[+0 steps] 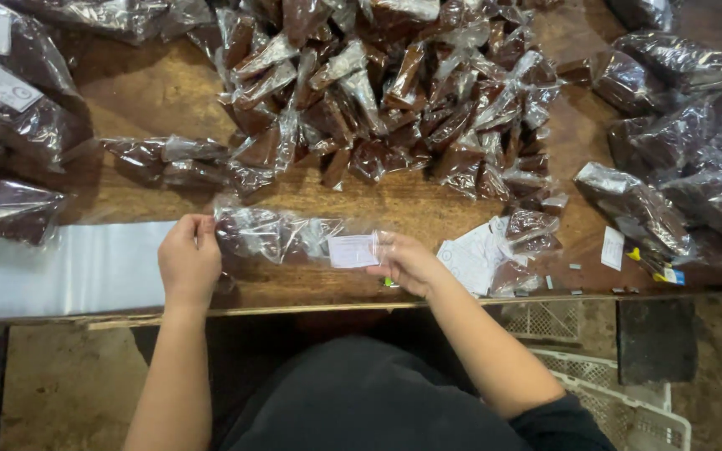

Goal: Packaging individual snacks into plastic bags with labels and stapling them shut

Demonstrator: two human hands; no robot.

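My left hand [188, 255] pinches the left end of a clear plastic bag [282, 235] that lies across the front of the wooden table [152, 92] and holds small dark brown packets. My right hand [404, 260] grips the bag's right end, where a white paper label [353, 250] sits inside the plastic. A big heap of small clear packets of dark brown stuff [394, 92] lies just beyond the bag.
Larger filled bags lie at the left [18, 125] and right [678, 167]. A stack of white labels [471, 257] rests by my right hand. A flat pile of clear film [60, 267] covers the front left. A stapler [653, 266] and white plastic crates [620, 401] are at the right.
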